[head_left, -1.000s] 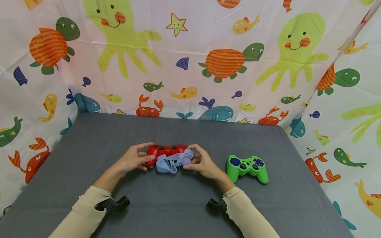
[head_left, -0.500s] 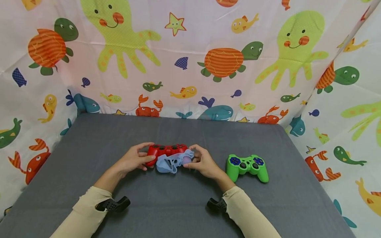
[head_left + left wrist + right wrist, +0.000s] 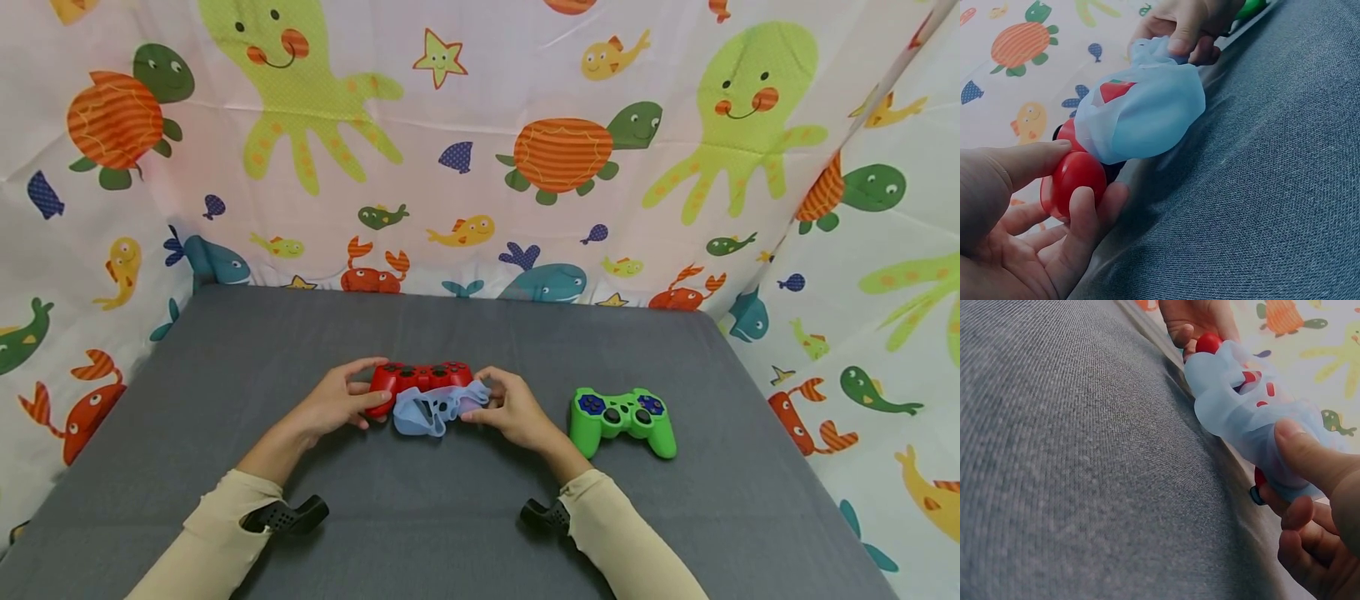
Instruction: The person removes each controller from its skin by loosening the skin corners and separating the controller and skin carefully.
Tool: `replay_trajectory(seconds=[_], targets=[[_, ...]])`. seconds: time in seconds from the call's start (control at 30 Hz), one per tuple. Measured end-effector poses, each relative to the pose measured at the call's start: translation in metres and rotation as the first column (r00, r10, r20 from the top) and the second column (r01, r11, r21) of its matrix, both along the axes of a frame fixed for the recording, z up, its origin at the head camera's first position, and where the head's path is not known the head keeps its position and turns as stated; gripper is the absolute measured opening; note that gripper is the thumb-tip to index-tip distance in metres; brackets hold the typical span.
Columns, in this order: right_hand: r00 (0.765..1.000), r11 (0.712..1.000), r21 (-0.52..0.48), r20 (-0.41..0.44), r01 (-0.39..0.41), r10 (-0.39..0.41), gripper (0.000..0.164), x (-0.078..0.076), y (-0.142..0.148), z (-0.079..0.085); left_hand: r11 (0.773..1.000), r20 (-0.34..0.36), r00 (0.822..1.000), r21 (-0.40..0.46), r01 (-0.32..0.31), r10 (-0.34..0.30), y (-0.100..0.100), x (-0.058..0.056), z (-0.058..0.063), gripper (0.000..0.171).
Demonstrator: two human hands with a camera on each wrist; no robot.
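A grey cloth-covered desk [image 3: 420, 537] has sea-creature curtain [image 3: 480, 196] at nine, twelve and three o'clock. Mid-desk, the left hand [image 3: 333, 400] grips a red gamepad [image 3: 420, 377]; the right hand [image 3: 515, 410] pinches a pale-blue sleeve [image 3: 417, 415] partly covering it. A green gamepad [image 3: 622, 421] lies toward three o'clock.

Long, plain cream sleeves [image 3: 202, 537] [image 3: 630, 537], softly wrinkled toward the wrist, clothe the person, a black, curved wrist device [image 3: 292, 517] [image 3: 546, 517] jutting out by each — its casing dotted with small holes — and both hands [image 3: 336, 400] [image 3: 519, 410] are bare.
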State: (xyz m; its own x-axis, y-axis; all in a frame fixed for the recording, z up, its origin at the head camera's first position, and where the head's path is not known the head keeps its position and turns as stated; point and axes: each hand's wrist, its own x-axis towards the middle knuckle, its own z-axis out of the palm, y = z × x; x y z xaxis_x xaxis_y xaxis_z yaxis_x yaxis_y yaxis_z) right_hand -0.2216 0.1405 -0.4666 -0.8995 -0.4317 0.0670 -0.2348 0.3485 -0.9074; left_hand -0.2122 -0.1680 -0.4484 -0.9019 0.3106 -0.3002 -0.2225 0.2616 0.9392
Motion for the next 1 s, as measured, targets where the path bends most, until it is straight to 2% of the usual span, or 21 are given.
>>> replay_trajectory(seconds=[0.4, 0.8, 0.9, 1.0], targets=[[0.999, 0.997, 0.062, -0.008, 0.049, -0.049, 0.038, 0.0024, -0.0015, 0.0021, 1.0, -0.01, 1.0, 0.008, 0.007, -0.007, 0.0004, 0.0002, 0.0001, 0.072], [0.996, 0.995, 0.054, -0.011, 0.085, -0.085, 0.035, 0.0069, -0.005, 0.0017, 1.0, -0.02, 1.0, 0.003, 0.018, -0.018, -0.0008, -0.0002, -0.001, 0.072], [0.996, 0.996, 0.012, -0.012, 0.085, -0.085, 0.037, 0.0065, -0.0049, 0.0002, 1.0, -0.021, 1.0, 0.0, 0.018, -0.018, -0.0003, -0.0001, -0.0018, 0.071], [0.998, 0.993, -0.102, -0.002, 0.056, -0.057, 0.042, 0.0054, -0.0054, -0.0026, 1.0, -0.017, 1.0, -0.002, 0.012, -0.012, 0.0001, 0.0001, -0.0026, 0.07]])
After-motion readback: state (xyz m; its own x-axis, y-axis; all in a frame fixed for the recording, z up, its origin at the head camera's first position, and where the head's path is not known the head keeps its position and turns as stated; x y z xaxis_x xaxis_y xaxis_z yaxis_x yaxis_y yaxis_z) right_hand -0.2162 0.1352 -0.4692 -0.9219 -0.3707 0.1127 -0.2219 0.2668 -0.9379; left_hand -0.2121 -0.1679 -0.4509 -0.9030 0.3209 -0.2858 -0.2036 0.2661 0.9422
